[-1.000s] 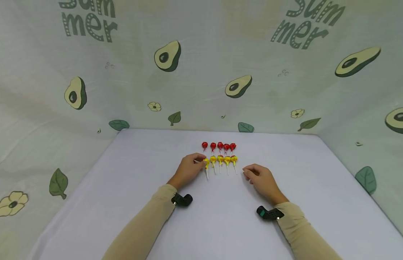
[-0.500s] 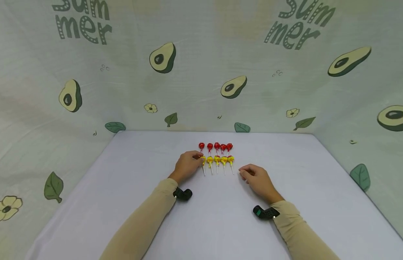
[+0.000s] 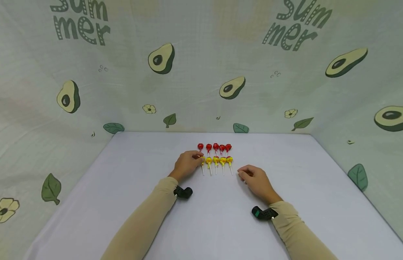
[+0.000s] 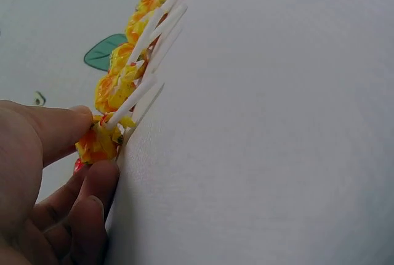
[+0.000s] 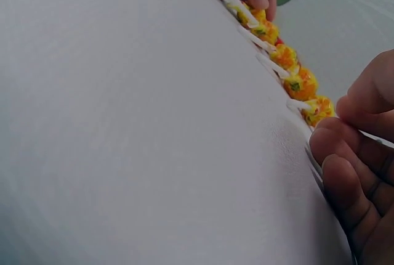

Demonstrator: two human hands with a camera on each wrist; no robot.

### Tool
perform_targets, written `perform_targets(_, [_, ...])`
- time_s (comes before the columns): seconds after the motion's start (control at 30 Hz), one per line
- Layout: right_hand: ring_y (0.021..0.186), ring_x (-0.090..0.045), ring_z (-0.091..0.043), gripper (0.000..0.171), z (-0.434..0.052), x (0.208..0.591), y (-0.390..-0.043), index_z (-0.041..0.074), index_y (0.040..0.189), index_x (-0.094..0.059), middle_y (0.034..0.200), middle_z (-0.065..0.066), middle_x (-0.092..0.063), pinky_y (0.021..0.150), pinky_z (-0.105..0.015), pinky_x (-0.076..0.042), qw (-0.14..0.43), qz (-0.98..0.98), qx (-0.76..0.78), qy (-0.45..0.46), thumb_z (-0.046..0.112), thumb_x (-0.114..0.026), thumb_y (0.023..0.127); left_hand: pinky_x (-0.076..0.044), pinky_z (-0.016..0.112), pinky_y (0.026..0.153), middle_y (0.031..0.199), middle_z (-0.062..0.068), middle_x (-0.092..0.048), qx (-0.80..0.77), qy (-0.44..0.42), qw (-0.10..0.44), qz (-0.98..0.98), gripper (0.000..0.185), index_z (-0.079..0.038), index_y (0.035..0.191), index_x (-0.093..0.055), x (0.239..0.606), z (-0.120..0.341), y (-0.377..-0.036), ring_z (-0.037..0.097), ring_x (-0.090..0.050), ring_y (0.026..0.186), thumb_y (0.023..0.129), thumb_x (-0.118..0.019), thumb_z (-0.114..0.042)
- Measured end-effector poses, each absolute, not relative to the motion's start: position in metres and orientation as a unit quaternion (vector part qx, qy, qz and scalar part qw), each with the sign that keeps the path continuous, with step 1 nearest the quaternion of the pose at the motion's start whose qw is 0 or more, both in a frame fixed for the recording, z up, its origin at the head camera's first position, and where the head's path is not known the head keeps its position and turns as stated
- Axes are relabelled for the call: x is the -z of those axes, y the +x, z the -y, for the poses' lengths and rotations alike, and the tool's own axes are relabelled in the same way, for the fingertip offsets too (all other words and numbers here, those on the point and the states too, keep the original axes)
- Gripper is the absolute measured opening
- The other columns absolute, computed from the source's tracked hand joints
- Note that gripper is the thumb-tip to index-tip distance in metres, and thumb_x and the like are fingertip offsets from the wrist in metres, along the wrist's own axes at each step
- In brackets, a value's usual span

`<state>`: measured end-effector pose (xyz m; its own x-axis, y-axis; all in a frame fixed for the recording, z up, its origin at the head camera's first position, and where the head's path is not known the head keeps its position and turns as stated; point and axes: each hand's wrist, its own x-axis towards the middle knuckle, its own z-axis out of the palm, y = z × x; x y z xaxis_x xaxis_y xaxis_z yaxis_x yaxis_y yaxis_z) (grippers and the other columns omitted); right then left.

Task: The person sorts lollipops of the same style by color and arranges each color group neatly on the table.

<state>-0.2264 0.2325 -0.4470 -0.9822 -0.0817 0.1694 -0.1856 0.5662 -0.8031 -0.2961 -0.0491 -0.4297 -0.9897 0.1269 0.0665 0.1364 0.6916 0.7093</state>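
My left hand [image 3: 187, 164] pinches the yellow-wrapped lollipop [image 4: 98, 145] at the left end of the front row, thumb on one side of its head and fingers on the other. Its white stick points toward me. Several more yellow lollipops [image 3: 216, 160] lie beside it, side by side, sticks toward me. Behind them is a row of red lollipops [image 3: 216, 146], their sticks partly covered by the yellow heads. My right hand [image 3: 256, 180] rests on the table just right of the rows, its fingers loosely curled and holding nothing.
A white cloth-covered table [image 3: 208, 224] lies under both arms. At its back and sides hangs a pale curtain [image 3: 195, 65] printed with avocados, leaves and flowers. Each wrist bears a black strap camera, such as the left one [image 3: 183, 192].
My left hand has shifted the leftmost yellow lollipop slightly away from me, so it now lines up with its row. The right hand stays put; the head view has turned slightly.
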Motion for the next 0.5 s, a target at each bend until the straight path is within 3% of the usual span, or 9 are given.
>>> perform_targets(0.23, [0.076,-0.06,-0.02,0.015,-0.2313,0.4458,-0.2252,0.007,0.105,-0.072,0.083,-0.003,-0.066,0.065,-0.03,-0.049,0.054,0.882,-0.462,0.07,0.018,-0.064,0.099,-0.047,0.035,0.077,0.106,-0.002,-0.069,0.372,-0.076,0.009,0.925,0.025,-0.023,0.117,-0.075,0.4303,0.0493,-0.297,0.017,-0.059,0.09,0.095,-0.068,-0.035])
perform_targets(0.5, [0.076,-0.06,-0.019,0.015,-0.2316,0.4474,-0.2264,0.007,0.105,-0.072,0.082,-0.002,-0.065,0.065,-0.03,-0.049,0.058,0.883,-0.459,0.075,0.018,-0.064,0.099,-0.048,0.037,0.082,0.103,-0.003,-0.069,0.384,-0.067,0.011,0.921,0.03,-0.018,0.121,-0.072,0.4352,0.052,-0.3007,0.018,-0.06,0.095,0.095,-0.07,-0.033])
